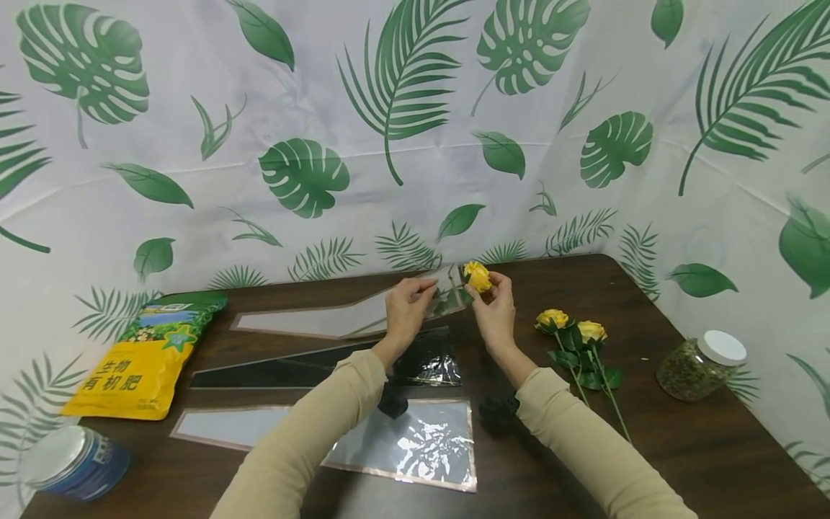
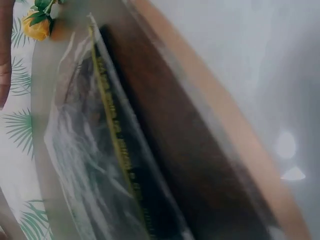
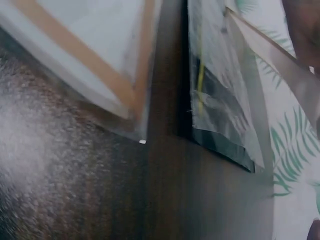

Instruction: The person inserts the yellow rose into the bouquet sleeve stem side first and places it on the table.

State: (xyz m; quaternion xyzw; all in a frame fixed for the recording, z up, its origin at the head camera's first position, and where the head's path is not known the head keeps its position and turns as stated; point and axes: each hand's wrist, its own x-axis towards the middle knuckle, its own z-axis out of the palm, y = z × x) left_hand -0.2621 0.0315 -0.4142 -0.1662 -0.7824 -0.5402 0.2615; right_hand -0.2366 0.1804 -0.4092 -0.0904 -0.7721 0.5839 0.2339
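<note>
In the head view my left hand (image 1: 407, 310) pinches the edge of a clear-fronted flower sleeve (image 1: 305, 322), pale with a brownish border, raised at its wide end. My right hand (image 1: 496, 311) pinches a yellow rose (image 1: 478, 277) just below its bloom, at the sleeve's wide mouth. The rose's stem and leaves show through the clear film. The bloom also appears at the top left of the left wrist view, upside down. A black sleeve (image 1: 415, 364) and a white sleeve (image 1: 444, 432) lie on the table below the hands. Only slivers of the hands show in the wrist views.
Two yellow roses (image 1: 591, 332) lie to the right on the dark wooden table (image 1: 551, 461). Beyond them stands a jar (image 1: 690, 371) with a white lid. At left are a yellow-green fertilizer bag (image 1: 132, 360) and a blue can (image 1: 97, 468). A leaf-print curtain (image 1: 415, 194) hangs behind.
</note>
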